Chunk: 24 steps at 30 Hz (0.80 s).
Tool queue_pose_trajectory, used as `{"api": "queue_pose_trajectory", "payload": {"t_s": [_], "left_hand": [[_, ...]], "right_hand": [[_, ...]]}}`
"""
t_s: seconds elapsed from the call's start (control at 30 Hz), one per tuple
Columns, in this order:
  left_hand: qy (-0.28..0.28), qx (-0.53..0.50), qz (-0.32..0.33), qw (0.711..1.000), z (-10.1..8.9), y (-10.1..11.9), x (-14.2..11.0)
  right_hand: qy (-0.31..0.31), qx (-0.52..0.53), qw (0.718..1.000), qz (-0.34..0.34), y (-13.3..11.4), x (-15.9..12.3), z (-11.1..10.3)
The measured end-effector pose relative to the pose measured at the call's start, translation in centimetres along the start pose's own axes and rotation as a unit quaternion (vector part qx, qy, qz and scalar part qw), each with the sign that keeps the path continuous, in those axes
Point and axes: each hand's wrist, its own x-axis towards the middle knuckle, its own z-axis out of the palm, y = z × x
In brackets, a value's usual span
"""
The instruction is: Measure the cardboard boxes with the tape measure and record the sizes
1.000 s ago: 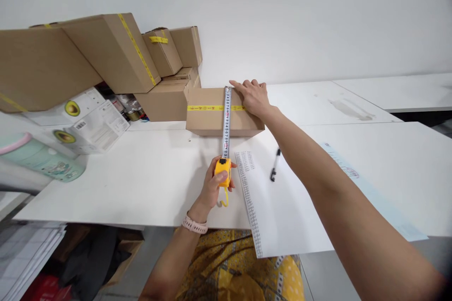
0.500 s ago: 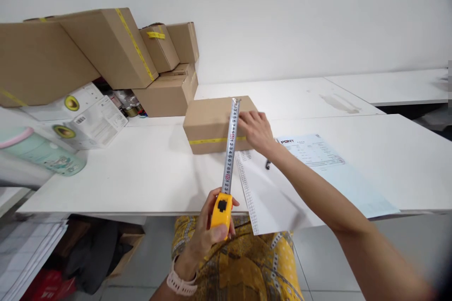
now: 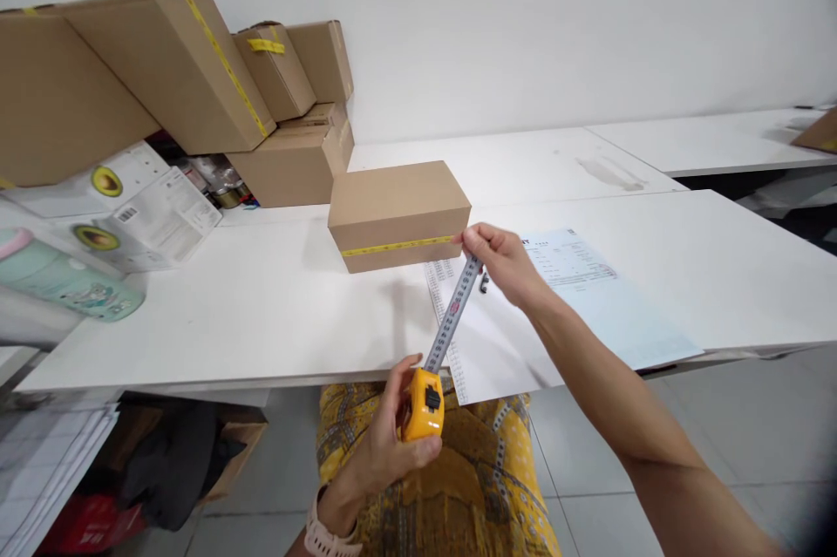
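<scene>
My left hand is wrapped round the yellow case of a tape measure, near the table's front edge. The silver blade slants up and to the right from the case. Its far end is pinched by my right hand, whose fingers hide the tip. Just left of those fingers is the front right edge of a closed cardboard box with a yellow tape strip round its side. Whether the fingertips touch the box I cannot tell. Beneath the blade lies a spiral notebook, open at a white page.
Cardboard boxes are stacked at the back left. Before them lie a white carton with avocado pictures and a mint-green bottle. A printed bluish sheet rests on the notebook's right side, and a dark pen lies near my right hand.
My right hand has moved from beside the blade to its far end and now pinches it. The blade has swung right and shows less length. My left hand still holds the case.
</scene>
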Motion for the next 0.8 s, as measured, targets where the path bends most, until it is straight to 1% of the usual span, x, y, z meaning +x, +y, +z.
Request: {"api": "queue_pose_trajectory", "payload": {"t_s": [0.03,0.07,0.1,0.17,0.2,0.23,0.27,0.3,0.33,0.37,0.4,0.43,0.47,0.5,0.53,0.57,0.6,0.67,0.73,0.8], "left_hand": [[0.025,0.001,0.012,1.000,0.1,0.1,0.2],[0.047,0.000,0.028,0.999,0.3,0.3,0.4],[0.064,0.000,0.046,0.997,0.4,0.4,0.7],[0.079,0.011,0.085,0.993,0.4,0.8,1.3],[0.081,0.021,0.101,0.991,0.4,1.0,1.5],[0.085,0.033,0.117,0.989,0.3,1.4,1.6],[0.091,0.048,0.133,0.986,0.1,1.8,1.8],[0.100,0.065,0.152,0.981,-0.1,2.4,2.0],[0.111,0.085,0.175,0.975,-0.5,3.2,2.4],[0.127,0.109,0.205,0.964,-0.9,4.3,2.9],[0.142,0.137,0.242,0.950,-1.5,5.5,3.6],[0.164,0.167,0.283,0.930,-2.1,6.9,4.5],[0.190,0.199,0.327,0.904,-2.7,8.4,5.8],[0.212,0.236,0.365,0.876,-3.4,9.9,7.2],[0.233,0.266,0.398,0.847,-4.0,11.4,8.9],[0.251,0.292,0.418,0.823,-4.6,12.8,10.7],[0.266,0.320,0.419,0.807,-5.2,14.0,12.6],[0.291,0.383,0.397,0.782,-6.0,15.6,16.1],[0.314,0.443,0.367,0.755,-6.6,16.1,19.1],[0.331,0.492,0.346,0.727,-7.2,15.8,21.4]], "right_hand": [[-0.014,-0.015,1.000,-0.021,0.2,-1.4,0.8],[-0.019,-0.036,0.997,-0.059,0.3,-2.9,1.7],[-0.017,-0.065,0.992,-0.104,0.4,-4.3,2.7],[-0.026,-0.119,0.969,-0.215,0.6,-6.7,4.3],[-0.017,-0.146,0.954,-0.263,0.6,-7.5,4.7],[0.000,-0.168,0.940,-0.296,0.8,-7.8,4.9],[0.031,-0.184,0.933,-0.309,1.0,-7.7,4.6],[0.074,-0.196,0.932,-0.296,1.3,-7.3,4.0],[0.124,-0.204,0.936,-0.260,1.8,-6.4,3.1],[0.175,-0.209,0.941,-0.201,2.5,-5.3,1.9],[0.221,-0.220,0.943,-0.118,3.4,-4.0,0.7],[0.246,-0.238,0.939,-0.036,4.4,-2.5,-0.5],[0.245,-0.265,0.932,0.040,5.6,-1.1,-1.5],[0.225,-0.296,0.922,0.111,6.9,0.2,-2.4],[0.200,-0.327,0.909,0.162,8.1,1.4,-2.9],[0.178,-0.356,0.896,0.196,9.1,2.3,-3.2],[0.157,-0.388,0.883,0.211,10.1,3.0,-3.3],[0.118,-0.445,0.861,0.216,11.2,3.7,-2.9],[0.085,-0.485,0.843,0.215,11.6,3.9,-2.4],[0.058,-0.507,0.832,0.216,11.7,3.9,-2.2]]}}
